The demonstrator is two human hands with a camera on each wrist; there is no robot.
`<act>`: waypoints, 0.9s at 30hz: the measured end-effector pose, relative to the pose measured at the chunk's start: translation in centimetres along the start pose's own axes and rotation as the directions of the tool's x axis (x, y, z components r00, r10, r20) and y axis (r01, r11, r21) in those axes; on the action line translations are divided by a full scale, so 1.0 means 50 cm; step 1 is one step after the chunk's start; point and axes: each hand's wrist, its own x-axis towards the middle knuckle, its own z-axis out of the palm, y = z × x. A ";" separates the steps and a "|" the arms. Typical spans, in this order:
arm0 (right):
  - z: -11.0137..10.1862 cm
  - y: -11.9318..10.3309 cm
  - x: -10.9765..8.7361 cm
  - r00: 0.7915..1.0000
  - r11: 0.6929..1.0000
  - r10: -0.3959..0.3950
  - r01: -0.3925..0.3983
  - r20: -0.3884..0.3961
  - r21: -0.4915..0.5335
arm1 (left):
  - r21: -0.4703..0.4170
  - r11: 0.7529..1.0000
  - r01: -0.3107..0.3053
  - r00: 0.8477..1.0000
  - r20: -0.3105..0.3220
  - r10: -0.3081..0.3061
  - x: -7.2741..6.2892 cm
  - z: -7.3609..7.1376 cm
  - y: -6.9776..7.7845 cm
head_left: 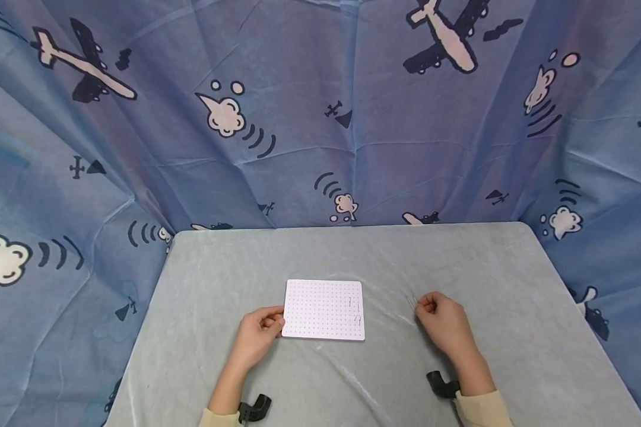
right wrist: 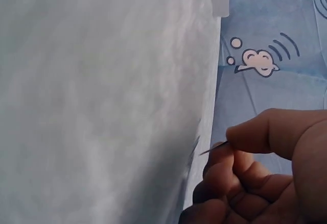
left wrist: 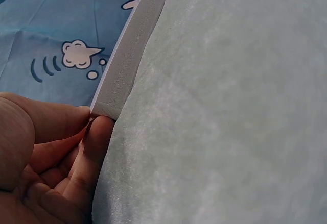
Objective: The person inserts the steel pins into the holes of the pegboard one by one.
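A white pegboard (head_left: 320,308) with rows of small holes lies on the cloth-covered table, several thin metal pins standing near its right side. My left hand (head_left: 259,335) pinches the board's left edge between thumb and finger; up close, the board's thick side (left wrist: 134,45) shows at the fingertips. Off to the right of the board, my right hand (head_left: 444,323) is low over the table. Its thumb and forefinger pinch a thin, pointed metal pin (right wrist: 213,148). A few more slender pins (head_left: 411,303) lie on the cloth right by those fingertips.
Pale grey-green cloth (head_left: 219,267) covers the table and has soft creases. Behind and beside it hangs a blue curtain (head_left: 299,118) printed with planes and clouds. Black camera mounts (head_left: 255,408) are strapped at both wrists.
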 end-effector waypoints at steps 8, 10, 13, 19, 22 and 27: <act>0.006 -0.034 0.000 0.999 0.996 -0.043 0.044 -0.014 0.079 | -0.002 1.000 -0.009 1.000 0.009 0.009 0.001 -0.002 -0.004; 0.008 -0.044 -0.002 0.999 0.993 -0.053 0.054 -0.013 0.105 | -0.006 1.000 -0.007 1.000 0.015 0.007 0.002 -0.003 -0.005; 0.017 -0.060 -0.007 0.997 0.987 -0.073 0.073 -0.010 0.140 | -0.007 1.000 -0.007 1.000 0.020 0.007 0.002 -0.004 -0.005; 0.047 -0.088 -0.029 0.995 0.973 -0.095 0.093 0.000 0.212 | -0.002 1.000 -0.006 1.000 0.018 0.006 0.005 -0.004 -0.006; 0.062 -0.099 -0.040 0.994 0.964 -0.112 0.105 0.015 0.246 | -0.011 1.000 -0.008 1.000 0.017 0.008 0.004 -0.003 -0.006; 0.080 -0.117 -0.055 0.989 0.946 -0.141 0.122 0.044 0.301 | -0.013 1.000 -0.011 1.000 0.017 0.011 0.004 -0.003 -0.006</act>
